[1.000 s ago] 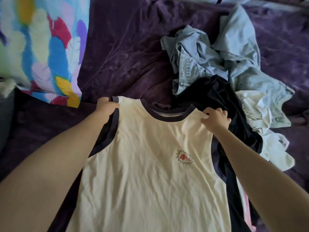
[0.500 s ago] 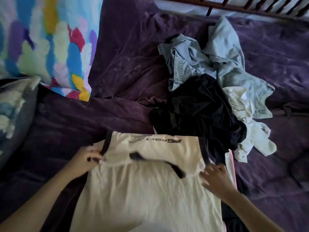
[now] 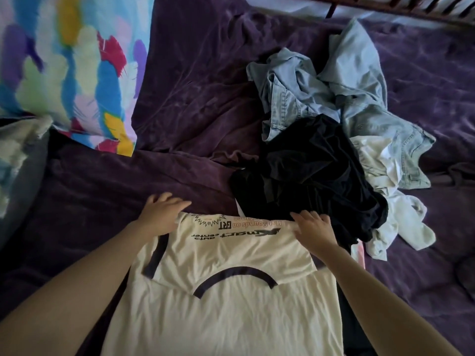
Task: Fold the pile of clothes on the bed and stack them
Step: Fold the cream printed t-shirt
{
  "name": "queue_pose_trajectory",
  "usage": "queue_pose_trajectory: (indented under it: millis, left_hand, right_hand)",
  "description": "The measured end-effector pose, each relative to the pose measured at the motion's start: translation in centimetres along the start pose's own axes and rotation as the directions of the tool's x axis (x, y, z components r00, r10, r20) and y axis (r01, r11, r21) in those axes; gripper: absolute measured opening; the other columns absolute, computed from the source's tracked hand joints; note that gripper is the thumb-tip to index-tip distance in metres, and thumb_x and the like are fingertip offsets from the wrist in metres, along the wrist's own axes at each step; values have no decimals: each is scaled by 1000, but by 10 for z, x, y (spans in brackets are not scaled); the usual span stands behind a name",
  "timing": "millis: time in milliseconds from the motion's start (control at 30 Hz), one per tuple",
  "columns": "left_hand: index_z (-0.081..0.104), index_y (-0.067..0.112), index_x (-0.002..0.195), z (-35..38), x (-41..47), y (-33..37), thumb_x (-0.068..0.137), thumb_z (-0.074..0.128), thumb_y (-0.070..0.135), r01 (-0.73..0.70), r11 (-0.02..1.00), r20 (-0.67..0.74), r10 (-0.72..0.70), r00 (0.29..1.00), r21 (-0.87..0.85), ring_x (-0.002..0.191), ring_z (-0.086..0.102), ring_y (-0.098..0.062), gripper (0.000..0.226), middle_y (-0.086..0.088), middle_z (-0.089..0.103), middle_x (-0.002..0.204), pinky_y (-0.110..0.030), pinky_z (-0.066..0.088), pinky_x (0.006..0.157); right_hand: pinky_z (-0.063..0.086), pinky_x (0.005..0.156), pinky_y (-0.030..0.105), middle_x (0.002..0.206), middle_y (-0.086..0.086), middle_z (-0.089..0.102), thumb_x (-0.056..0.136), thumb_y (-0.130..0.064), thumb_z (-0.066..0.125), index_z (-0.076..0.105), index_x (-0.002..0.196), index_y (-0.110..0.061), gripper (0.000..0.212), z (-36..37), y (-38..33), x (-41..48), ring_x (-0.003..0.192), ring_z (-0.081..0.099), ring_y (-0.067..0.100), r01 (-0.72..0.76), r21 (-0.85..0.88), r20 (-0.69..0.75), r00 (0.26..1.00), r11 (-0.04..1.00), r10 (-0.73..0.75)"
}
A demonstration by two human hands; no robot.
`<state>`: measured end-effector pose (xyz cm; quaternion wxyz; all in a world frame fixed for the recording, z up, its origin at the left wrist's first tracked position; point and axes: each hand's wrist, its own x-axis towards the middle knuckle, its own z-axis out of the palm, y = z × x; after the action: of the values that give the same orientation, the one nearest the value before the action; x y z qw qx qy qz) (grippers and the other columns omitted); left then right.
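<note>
Left hand (image 3: 162,214) down flat, fingers spread and straight, palm on the far left corner of the cream T-shirt (image 3: 231,317) with the fingertips spilling onto the purple bed cover (image 3: 180,86). Right hand (image 3: 313,229) on the far right corner, fingers lightly bent and laid across the folded edge, pressing rather than gripping, tips just touching the black garment (image 3: 308,176). The shirt lies front and centre on the bed, right below the camera, its top folded over toward the person: the dark collar band (image 3: 234,276) curves across the middle, a dark sleeve trim runs down the left, and black printed lettering (image 3: 231,232) reads upside down along the far edge. Just beyond it sits the unfolded pile: the black garment nearest, crumpled light-blue denim (image 3: 347,98) behind it, a white garment (image 3: 401,214) trailing off to the right. A bright feather-print pillow (image 3: 77,73) rests at far left, and dark wooden bed-frame slats (image 3: 411,9) cross the top right corner.
</note>
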<state>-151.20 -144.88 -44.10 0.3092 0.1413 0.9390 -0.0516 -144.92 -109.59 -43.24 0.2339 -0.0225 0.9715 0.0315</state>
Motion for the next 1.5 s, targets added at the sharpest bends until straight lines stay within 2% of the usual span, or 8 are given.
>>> queue_pose_trajectory:
  millis: [333, 667, 867, 1000, 1067, 1200, 1300, 1500]
  left_hand:
    - [62, 18, 111, -7, -24, -48, 96, 44, 21, 53, 998, -186, -58, 981, -30, 103, 54, -23, 24, -4, 59, 108, -33, 37, 81]
    - [72, 8, 69, 48, -153, -42, 79, 42, 21, -282, 959, -672, 210, 711, 1, 55, 56, -26, 34, -4, 63, 63, -35, 43, 48]
    - [65, 21, 70, 147, -226, -28, 71, 42, 52, -255, 967, -409, 231, 883, -5, 48, 56, -19, 39, 4, 54, 55, -30, 37, 53]
    - [63, 14, 57, 128, -210, -12, 93, 27, 52, -159, 976, -562, 49, 825, -148, 48, 58, -23, 63, 1, 55, 54, -29, 38, 50]
    - [70, 7, 78, 107, -183, -2, 80, 45, 32, -89, 990, -563, 11, 826, -111, 66, 64, -33, 36, -11, 65, 76, -39, 50, 53]
    - [24, 19, 148, 78, -128, 10, 86, 52, 14, 51, 998, -39, -50, 998, 20, 142, 21, -24, 68, -6, 25, 154, -46, 22, 111]
    - [41, 25, 134, 78, -111, 0, 93, 43, 28, 73, 988, 240, -105, 965, 137, 133, 35, -18, 42, 1, 44, 141, -42, 19, 110]
    - [56, 20, 97, 36, -129, -31, 99, 34, 39, 19, 995, 70, -26, 997, 94, 99, 58, -17, 28, 2, 63, 106, -29, 40, 80]
  right_hand:
    - [27, 90, 39, 105, 5, 59, 95, -28, 46, 66, 106, -16, 26, 4, 38, -39, 110, 48, 27, -206, 45, -65, 976, 978, 209]
    - [33, 71, 31, 72, 2, 64, 95, -28, 37, 47, 81, -18, 21, 35, 26, -171, 83, 50, 20, 295, -8, -457, 849, 955, -266]
    - [26, 60, 33, 51, -3, 57, 57, -55, 41, 66, 61, -25, 39, 106, 14, -226, 47, 56, 15, 299, -139, 270, 929, 944, -254]
    - [49, 43, 34, 63, 1, 63, 59, -43, 61, 68, 62, -18, 27, 89, -7, -201, 57, 64, 21, 117, -32, 192, 975, 993, -109]
    - [54, 72, 43, 105, 12, 65, 63, -36, 78, 69, 102, -12, 46, 74, -20, -178, 97, 65, 30, 9, -33, 160, 987, 999, -4]
    - [14, 114, 44, 153, 5, 23, 95, -17, 39, 12, 150, -19, 61, 85, -27, -135, 142, 19, 24, -80, -72, 234, 968, 994, 95]
    - [22, 107, 43, 134, 4, 47, 92, -13, 39, 41, 136, -18, 45, 86, -21, -127, 127, 38, 24, -103, -176, 205, 969, 979, 139]
    - [28, 98, 36, 124, 3, 50, 92, -26, 44, 57, 118, -21, 30, 46, 19, -132, 121, 40, 23, -187, -104, 137, 970, 977, 200]
